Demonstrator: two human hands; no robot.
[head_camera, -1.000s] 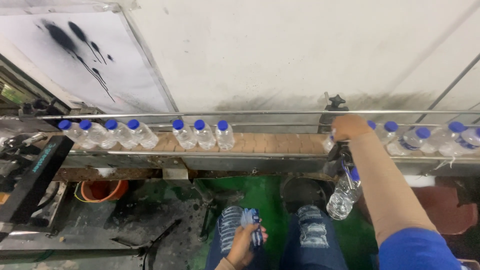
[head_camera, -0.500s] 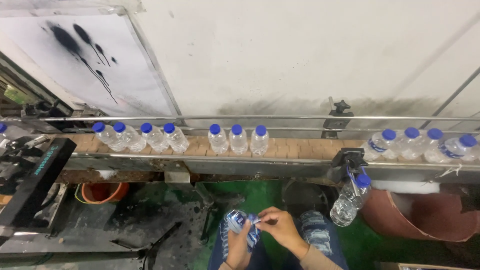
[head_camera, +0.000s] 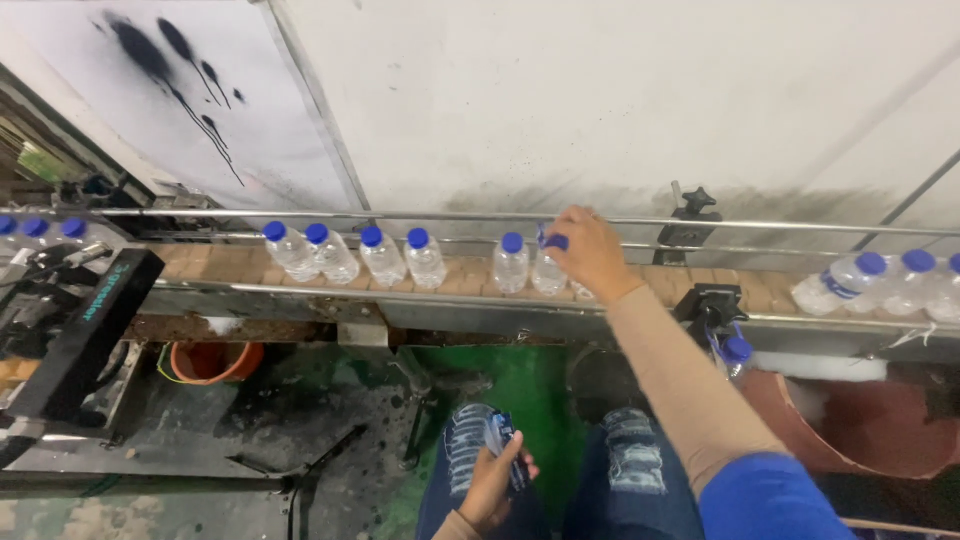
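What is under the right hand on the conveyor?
The right hand covers a blue-capped clear bottle on the conveyor; its cap and lower body show. A second bottle beneath the wrist is mostly hidden.

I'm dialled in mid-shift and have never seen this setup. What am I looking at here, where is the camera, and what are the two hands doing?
The one view comes from a camera on a seated person's head, looking down past their knees. Across the middle runs a conveyor belt between metal guide rails, set against a white wall. Clear plastic bottles with blue caps stand upright on it in a loose row, with more at the far right. The right hand reaches out over the belt and rests on a bottle there. The left hand stays low by the lap, holding a small bundle of blue-and-clear labels or wrappers; exactly what they are is hard to tell.
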